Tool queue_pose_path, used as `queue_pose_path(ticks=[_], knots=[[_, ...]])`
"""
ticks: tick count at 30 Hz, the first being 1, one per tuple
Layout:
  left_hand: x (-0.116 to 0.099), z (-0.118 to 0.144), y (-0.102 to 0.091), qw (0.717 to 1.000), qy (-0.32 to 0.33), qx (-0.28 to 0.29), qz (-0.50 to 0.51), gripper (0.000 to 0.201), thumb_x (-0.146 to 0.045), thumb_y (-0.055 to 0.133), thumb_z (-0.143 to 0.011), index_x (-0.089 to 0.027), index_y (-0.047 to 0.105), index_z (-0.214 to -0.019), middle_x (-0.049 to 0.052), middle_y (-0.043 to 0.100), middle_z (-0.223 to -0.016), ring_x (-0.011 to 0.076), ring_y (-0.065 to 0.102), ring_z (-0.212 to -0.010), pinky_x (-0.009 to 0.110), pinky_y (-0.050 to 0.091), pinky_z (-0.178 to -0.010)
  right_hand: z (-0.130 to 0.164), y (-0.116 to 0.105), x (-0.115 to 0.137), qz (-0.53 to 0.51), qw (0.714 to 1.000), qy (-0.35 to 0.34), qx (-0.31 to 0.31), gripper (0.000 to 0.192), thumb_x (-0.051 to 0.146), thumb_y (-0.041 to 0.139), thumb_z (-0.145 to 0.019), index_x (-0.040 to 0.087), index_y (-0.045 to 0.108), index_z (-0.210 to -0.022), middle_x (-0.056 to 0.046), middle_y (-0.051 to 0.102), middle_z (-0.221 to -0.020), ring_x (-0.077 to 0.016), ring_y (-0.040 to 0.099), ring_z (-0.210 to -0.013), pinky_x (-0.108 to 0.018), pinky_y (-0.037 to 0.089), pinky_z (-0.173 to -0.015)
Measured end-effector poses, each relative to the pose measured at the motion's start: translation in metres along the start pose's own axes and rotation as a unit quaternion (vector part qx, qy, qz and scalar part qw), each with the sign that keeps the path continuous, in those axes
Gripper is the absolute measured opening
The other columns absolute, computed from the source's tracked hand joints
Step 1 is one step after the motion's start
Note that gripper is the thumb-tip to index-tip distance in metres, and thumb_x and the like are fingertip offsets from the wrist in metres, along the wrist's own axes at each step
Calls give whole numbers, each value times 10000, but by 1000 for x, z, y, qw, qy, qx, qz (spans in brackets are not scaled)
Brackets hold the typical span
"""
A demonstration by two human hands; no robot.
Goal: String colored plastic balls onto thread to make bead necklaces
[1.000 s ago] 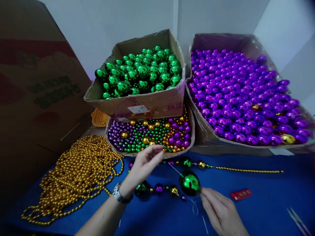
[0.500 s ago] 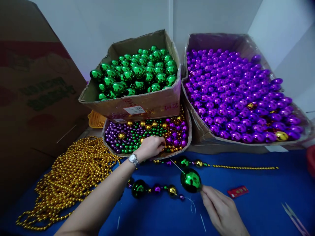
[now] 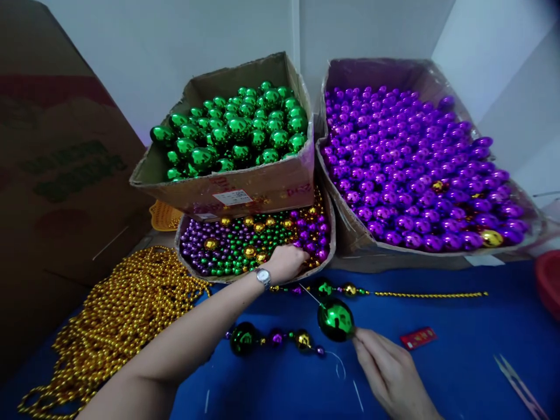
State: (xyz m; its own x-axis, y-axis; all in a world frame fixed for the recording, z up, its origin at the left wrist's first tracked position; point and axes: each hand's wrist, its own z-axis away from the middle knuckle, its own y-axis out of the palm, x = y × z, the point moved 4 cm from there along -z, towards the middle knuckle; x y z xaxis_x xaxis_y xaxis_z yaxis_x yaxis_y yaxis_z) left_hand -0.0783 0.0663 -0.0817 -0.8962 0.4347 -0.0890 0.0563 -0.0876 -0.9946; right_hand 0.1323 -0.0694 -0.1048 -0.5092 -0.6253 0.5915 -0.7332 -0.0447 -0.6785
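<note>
My left hand (image 3: 289, 262) reaches into the shallow tray of mixed small beads (image 3: 192, 269), its fingers curled down among the purple and gold ones; whether it grips a bead is hidden. A watch sits on that wrist. My right hand (image 3: 389, 373) rests on the blue tabletop and pinches the thread at the large green ball (image 3: 336, 320). That ball belongs to a partly strung strand (image 3: 273, 338) with green, purple and gold beads lying across the cloth. A thin gold bead string (image 3: 431, 294) runs off to the right.
A cardboard box of green balls (image 3: 245, 189) sits over the tray. A large box of purple balls (image 3: 437, 259) stands at the right. A heap of gold bead chains (image 3: 118, 315) lies at the left, a big brown carton (image 3: 61, 175) behind it. A red tag (image 3: 418, 338) and tweezers (image 3: 518, 385) lie at the right.
My left hand has moved from above the tray's front edge forward into the mixed beads and then slid right. My right hand has stayed at the green ball.
</note>
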Motion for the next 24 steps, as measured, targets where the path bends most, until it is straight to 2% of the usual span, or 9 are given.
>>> queue_pose_path(ticks=[6,10,11,12,13,15,17,19,24], knots=[[-2,-6,-9,997,-5,-23,78,182,-140,566,-734,-179,655,-888,103,686,-865,254,634,-845,327,474,-720,-3,1,1,-7,1000,18,8,194,152,391,-921,195,578,-893,-13,560,-647,-148,558,-554,-272,497,-639],[-5,16,-30,977,-17,-75,199,222,-225,480,-850,-171,601,-1029,83,666,-992,200,634,-873,293,494,-751,0,-4,-2,-12,999,33,-2,190,153,394,-922,198,578,-917,-15,575,-672,-153,585,-596,-265,492,-622],[-6,25,-34,952,-30,-91,291,238,-256,460,-876,-168,580,-1062,77,661,-1003,180,639,-850,276,503,-732,0,-5,-2,-11,999,35,-8,192,152,395,-921,199,580,-944,-18,585,-685,-155,595,-611,-261,490,-614],[-7,34,-35,905,-47,-103,410,247,-282,463,-886,-166,565,-1079,73,658,-993,163,643,-819,264,512,-713,1,-6,-3,-9,999,34,-14,195,152,397,-921,199,581,-967,-20,592,-695,-158,604,-625,-259,490,-612],[-9,43,-34,833,-69,-108,538,253,-298,488,-881,-163,560,-1082,70,658,-972,151,645,-793,259,519,-703,1,-7,-4,-5,999,32,-19,196,152,401,-920,198,581,-981,-22,598,-703,-160,612,-639,-258,491,-615],[-15,58,-26,658,-113,-102,738,251,-290,561,-850,-155,574,-1061,70,661,-936,139,647,-775,264,528,-721,0,-7,-4,2,1000,21,-22,193,155,411,-917,197,581,-998,-24,603,-707,-166,623,-661,-259,497,-630],[-23,69,-17,550,-145,-89,818,225,-260,591,-837,-140,595,-1028,81,668,-918,128,648,-770,258,530,-742,-2,-6,-3,9,1000,11,-21,190,154,416,-916,194,577,-1010,-24,602,-701,-168,627,-667,-260,501,-643],[-28,76,-12,502,-167,-91,844,209,-240,597,-837,-124,604,-1012,96,671,-915,122,649,-753,246,535,-731,-4,-5,-1,10,1000,10,-17,183,151,415,-916,193,573,-999,-24,603,-704,-165,627,-663,-260,503,-648],[-31,81,-6,464,-183,-104,860,183,-210,602,-838,-123,614,-999,85,666,-894,124,650,-741,242,547,-702,-4,-3,3,7,1000,13,-4,171,150,405,-918,199,566,-887,-16,583,-670,-167,633,-678,-257,507,-664]])
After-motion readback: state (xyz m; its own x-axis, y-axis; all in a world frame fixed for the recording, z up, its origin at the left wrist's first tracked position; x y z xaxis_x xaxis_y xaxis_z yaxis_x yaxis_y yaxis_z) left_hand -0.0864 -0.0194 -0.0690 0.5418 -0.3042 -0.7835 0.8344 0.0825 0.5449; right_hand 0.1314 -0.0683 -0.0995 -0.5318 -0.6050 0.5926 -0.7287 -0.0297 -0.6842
